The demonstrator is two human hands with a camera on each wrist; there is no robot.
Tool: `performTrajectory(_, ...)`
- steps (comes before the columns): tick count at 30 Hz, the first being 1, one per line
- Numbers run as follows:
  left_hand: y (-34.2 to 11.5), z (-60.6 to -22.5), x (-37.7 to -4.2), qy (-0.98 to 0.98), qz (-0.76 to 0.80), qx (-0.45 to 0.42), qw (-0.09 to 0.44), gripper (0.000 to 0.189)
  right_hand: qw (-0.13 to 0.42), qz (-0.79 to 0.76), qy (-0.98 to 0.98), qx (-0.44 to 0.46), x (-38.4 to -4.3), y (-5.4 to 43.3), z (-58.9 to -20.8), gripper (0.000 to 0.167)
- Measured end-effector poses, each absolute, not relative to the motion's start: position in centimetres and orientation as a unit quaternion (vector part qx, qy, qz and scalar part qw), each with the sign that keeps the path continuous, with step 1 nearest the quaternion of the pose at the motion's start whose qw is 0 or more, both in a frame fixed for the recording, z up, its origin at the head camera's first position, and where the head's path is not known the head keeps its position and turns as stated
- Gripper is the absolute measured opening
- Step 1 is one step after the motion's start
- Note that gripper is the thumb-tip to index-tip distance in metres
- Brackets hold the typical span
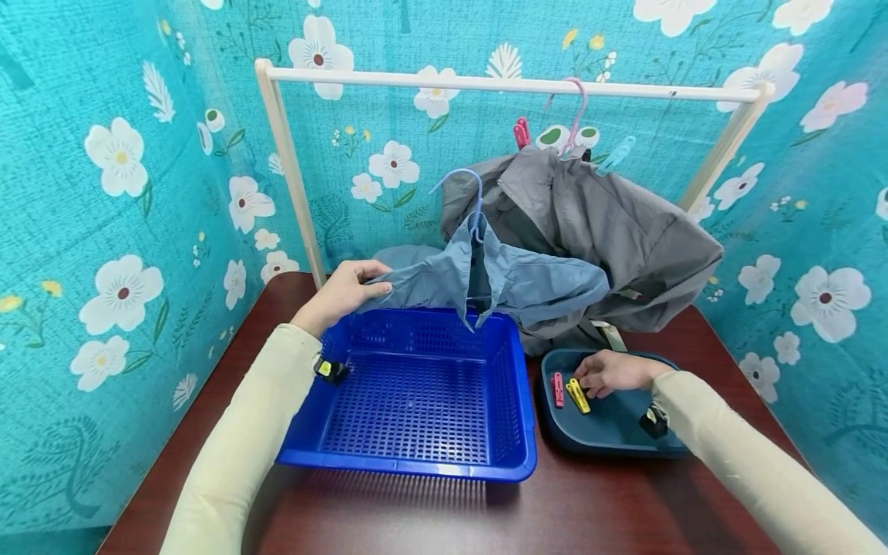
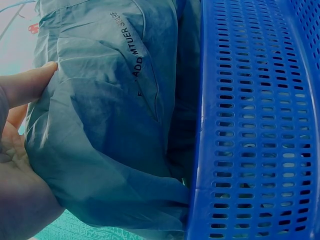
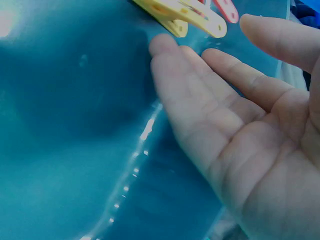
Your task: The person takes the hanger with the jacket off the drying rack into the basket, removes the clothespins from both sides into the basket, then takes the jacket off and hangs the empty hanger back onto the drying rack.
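My left hand (image 1: pixel 344 291) pinches the shoulder end of a blue-grey jacket (image 1: pixel 430 276), thumb in front and fingers behind the cloth. The jacket sits on a lavender hanger (image 1: pixel 479 189), its hook below the rail in the head view. Dark lettering shows on the jacket (image 2: pixel 100 90) in the left wrist view. My right hand (image 1: pixel 613 371) reaches into a dark blue tray (image 1: pixel 624 439). Its fingertips are right beside a yellow clothespin (image 1: pixel 577 395), the thumb apart and nothing in the grasp. A pink clothespin (image 1: pixel 558 390) lies to the left.
A blue perforated basket (image 1: pixel 409 470) stands in front of the jacket. Behind, a wooden rack's white rail (image 1: pixel 416 79) carries a grey jacket (image 1: pixel 624 223) on a pink hanger (image 1: pixel 579 108). On that hanger are a red clothespin (image 1: pixel 522 132) and a light blue clothespin (image 1: pixel 616 156).
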State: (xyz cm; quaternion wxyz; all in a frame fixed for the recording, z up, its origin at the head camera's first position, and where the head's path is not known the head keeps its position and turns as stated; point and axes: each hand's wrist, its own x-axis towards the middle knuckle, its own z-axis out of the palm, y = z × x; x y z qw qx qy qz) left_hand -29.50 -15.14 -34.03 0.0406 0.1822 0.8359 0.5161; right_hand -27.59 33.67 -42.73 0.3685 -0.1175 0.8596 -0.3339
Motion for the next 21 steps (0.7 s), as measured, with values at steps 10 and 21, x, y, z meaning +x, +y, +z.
performTrajectory(10, -15.2, -34.1, -29.7, 0.829, 0.527, 0.184, 0.043, 0.025, 0.318, -0.318, 0.879, -0.159, -26.8, 33.2, -38.4, 0.046)
performTrajectory(21, -15.2, -33.9, -29.4, 0.822, 0.539, 0.179, 0.037, 0.024, 0.091, -0.289, 0.924, -0.234, -25.9, 31.0, -33.2, 0.025)
